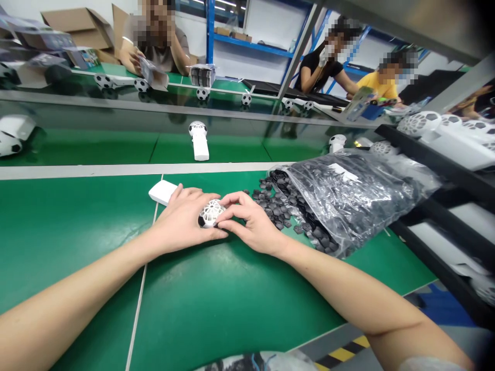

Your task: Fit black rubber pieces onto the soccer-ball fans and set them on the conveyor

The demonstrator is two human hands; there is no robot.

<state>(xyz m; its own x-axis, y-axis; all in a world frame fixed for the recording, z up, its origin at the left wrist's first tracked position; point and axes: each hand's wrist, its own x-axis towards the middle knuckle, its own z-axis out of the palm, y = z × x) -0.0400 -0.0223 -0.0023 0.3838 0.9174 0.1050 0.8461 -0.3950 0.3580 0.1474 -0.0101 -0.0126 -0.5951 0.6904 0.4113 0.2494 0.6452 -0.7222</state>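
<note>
A white device (162, 192) with a round, football-patterned head (211, 212) lies on the green table. My left hand (185, 216) is wrapped over its middle, with the white body sticking out on the far left and the head between thumb and fingers. The fingertips of my right hand (247, 221) are pinched together at the right side of the head; whatever they hold is too small to make out. Just right of that hand, many small black pieces (276, 208) spill from the mouth of a clear plastic bag (359, 190).
Beyond the table's pale edge (96, 170), a green conveyor carries another white device (200, 141). Black racks with white devices (456, 136) stand at the right. Several people sit across the line, near cardboard boxes (81, 28) and blue shelving (255, 45).
</note>
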